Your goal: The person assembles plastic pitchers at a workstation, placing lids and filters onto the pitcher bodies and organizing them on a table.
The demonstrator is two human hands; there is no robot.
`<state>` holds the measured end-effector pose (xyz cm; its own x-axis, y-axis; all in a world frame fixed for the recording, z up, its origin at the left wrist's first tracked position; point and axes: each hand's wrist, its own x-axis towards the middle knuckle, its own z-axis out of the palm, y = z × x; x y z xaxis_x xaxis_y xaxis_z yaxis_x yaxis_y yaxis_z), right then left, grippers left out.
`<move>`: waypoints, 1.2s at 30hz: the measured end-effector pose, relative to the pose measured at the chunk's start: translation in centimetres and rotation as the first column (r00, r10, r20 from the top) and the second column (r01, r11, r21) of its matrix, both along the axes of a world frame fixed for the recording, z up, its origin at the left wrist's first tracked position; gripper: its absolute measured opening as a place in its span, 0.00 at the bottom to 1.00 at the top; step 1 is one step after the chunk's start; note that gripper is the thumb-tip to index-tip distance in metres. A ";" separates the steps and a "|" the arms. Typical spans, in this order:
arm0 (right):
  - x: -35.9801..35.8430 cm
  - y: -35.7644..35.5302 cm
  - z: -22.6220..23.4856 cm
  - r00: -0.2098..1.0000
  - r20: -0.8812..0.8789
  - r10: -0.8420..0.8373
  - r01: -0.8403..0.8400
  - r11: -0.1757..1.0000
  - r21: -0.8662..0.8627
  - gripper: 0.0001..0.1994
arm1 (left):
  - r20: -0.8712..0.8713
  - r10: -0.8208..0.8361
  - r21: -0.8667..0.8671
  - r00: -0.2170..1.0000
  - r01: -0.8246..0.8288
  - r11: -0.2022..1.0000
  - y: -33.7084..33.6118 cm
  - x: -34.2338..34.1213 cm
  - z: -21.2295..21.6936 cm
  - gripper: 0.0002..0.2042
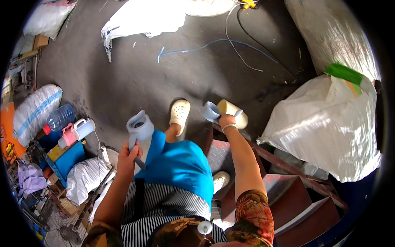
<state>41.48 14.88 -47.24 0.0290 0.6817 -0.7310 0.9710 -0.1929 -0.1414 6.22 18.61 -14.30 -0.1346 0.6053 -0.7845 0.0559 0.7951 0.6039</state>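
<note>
My left hand (131,156) is closed around the long handle of a grey-blue plastic piece (141,131), which has a wide round opening and a pouring lip. It is raised to the left of my blue-covered legs. On the right, my arm reaches down and forward, and my right hand (227,120) is closed at a cream plastic cylinder (242,120). A second grey-blue piece with a round opening (212,112) is beside that hand, just left of the cylinder. The fingers are partly hidden, so I cannot tell which of the two they grip, or whether both.
Red-brown metal steps (284,193) descend beneath my right arm. Large white sacks (321,123) stand at right. A pink jug (69,133), a light-blue jug (83,129) and a big water bottle (61,118) sit at left. A blue cord (205,46) crosses the floor ahead.
</note>
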 end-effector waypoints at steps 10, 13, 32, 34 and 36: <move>5.7 1.8 31.6 0.985 -0.063 -0.160 0.167 0.809 0.564 0.08 | 0.106 0.103 -0.092 0.989 -0.093 0.991 5.3 -2.0 7.7 0.05; 5.9 4.2 45.6 0.822 -0.229 -0.521 0.549 0.618 0.563 0.09 | 0.214 -0.027 -0.076 0.976 0.045 0.996 9.0 0.4 11.8 0.06; 47.0 8.1 65.6 0.022 -0.898 -0.440 0.433 -0.805 0.405 0.11 | 0.532 -0.376 0.185 0.758 0.329 0.926 37.4 38.4 29.5 0.04; 53.1 8.4 64.0 -0.015 -0.862 -0.508 0.401 -0.792 0.460 0.08 | 0.607 -0.356 0.187 0.710 0.308 0.933 39.6 42.9 30.9 0.05; 58.4 9.5 62.1 -0.113 -0.874 -0.472 0.407 -0.825 0.392 0.08 | 0.572 -0.398 0.226 0.717 0.329 0.917 42.1 47.4 32.0 0.05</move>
